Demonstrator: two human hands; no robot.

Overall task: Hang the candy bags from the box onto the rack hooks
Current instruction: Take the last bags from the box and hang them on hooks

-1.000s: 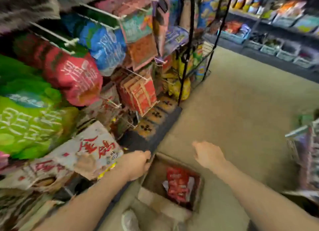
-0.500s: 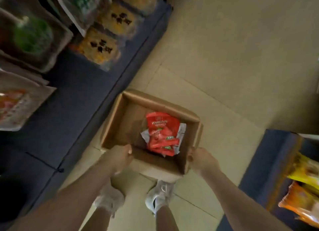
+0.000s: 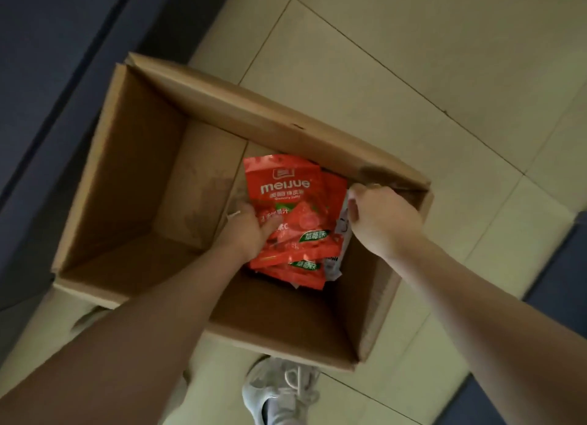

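An open cardboard box [image 3: 133, 157] stands on the tiled floor below me. At its bottom lies a small stack of red candy bags [image 3: 286, 189], with silver bag backs showing at the right. My left hand [image 3: 244, 230] is down inside the box, its fingers closed on the lower left of the top red bag. My right hand [image 3: 381, 221] is inside the box at the stack's right edge, pinching the silver edge of a bag. The rack and its hooks are out of view.
A dark blue shelf base [image 3: 47, 75] runs along the left of the box. Another dark blue base [image 3: 565, 281] shows at the right edge. My grey shoe [image 3: 279, 393] stands just in front of the box on beige floor tiles [image 3: 413, 59].
The view tipped down from the rack to the box. Both hands went from the box's near rim down inside it and took hold of the candy bags.
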